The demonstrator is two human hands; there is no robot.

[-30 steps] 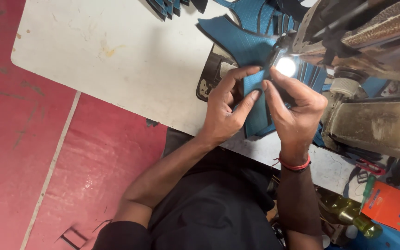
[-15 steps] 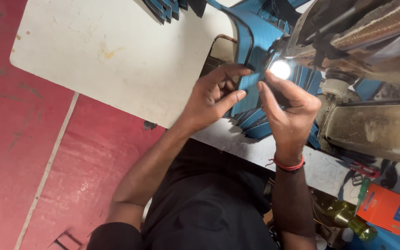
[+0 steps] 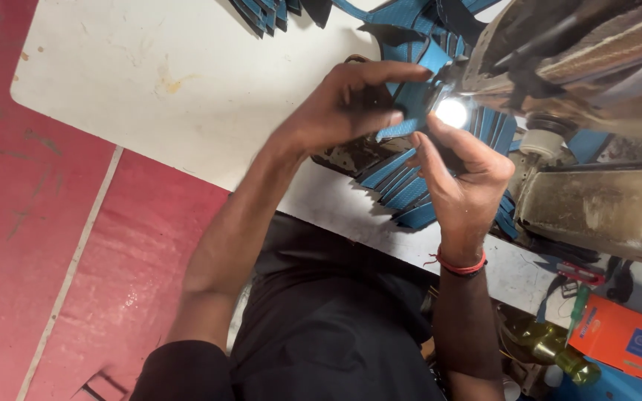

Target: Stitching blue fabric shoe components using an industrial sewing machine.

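Observation:
My left hand [image 3: 347, 108] and my right hand [image 3: 462, 182] hold a small blue fabric piece [image 3: 414, 104] between their fingertips, right under the sewing machine's lit lamp [image 3: 452, 113]. The left thumb and fingers pinch the piece from the left; the right fingers press it from below. A fan of more blue fabric strips [image 3: 403, 186] lies on the white table [image 3: 150, 89] beneath the hands. A red band [image 3: 461, 265] circles my right wrist.
The worn sewing machine [image 3: 596, 186] fills the right side. More blue pieces [image 3: 269, 13] lie at the table's far edge. An orange box [image 3: 622, 340], a green-handled tool [image 3: 578, 301] and a bottle [image 3: 551, 349] sit at lower right. Red floor [image 3: 31, 245] lies to the left.
Both hands have moved up toward the lamp with the blue piece. The left hand now reaches further across, over the fanned strips.

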